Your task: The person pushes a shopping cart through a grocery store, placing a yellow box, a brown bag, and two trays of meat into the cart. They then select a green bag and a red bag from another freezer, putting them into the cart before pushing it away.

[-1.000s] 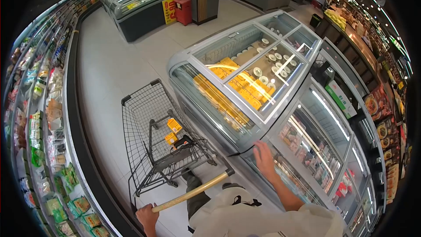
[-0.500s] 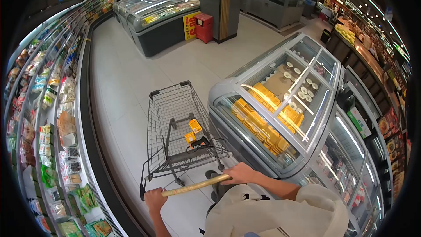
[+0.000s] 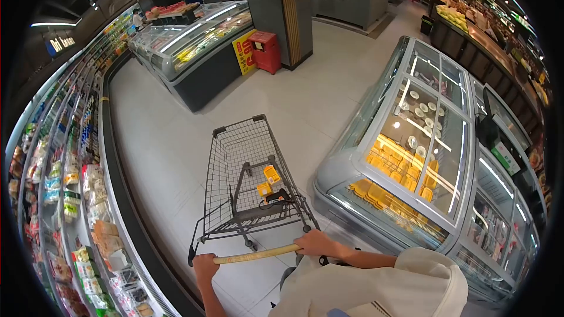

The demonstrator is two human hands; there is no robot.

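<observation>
A shopping cart with a dark wire basket (image 3: 235, 164) stands in front of me, and its yellowish handle bar (image 3: 255, 255) runs between my hands. My left hand (image 3: 205, 266) is wrapped round the bar's left end. Round the right end closes my right hand (image 3: 312, 243). Two small orange-yellow packages (image 3: 271, 174) and a black item (image 3: 275, 196) show at the right side of the basket.
Refrigerated shelves with packed food (image 3: 73, 194) curve along the left. A glass-topped freezer (image 3: 329, 185) stands close on the right. Ahead are another freezer (image 3: 205, 82), a red bin (image 3: 265, 53) and a dark pillar (image 3: 270, 9). A person (image 3: 137, 19) stands far off at the left.
The cart and my hands have moved forward along the aisle, and the view has shifted. The freezer ahead and the red bin appear nearer. Both hands keep their hold on the bar.
</observation>
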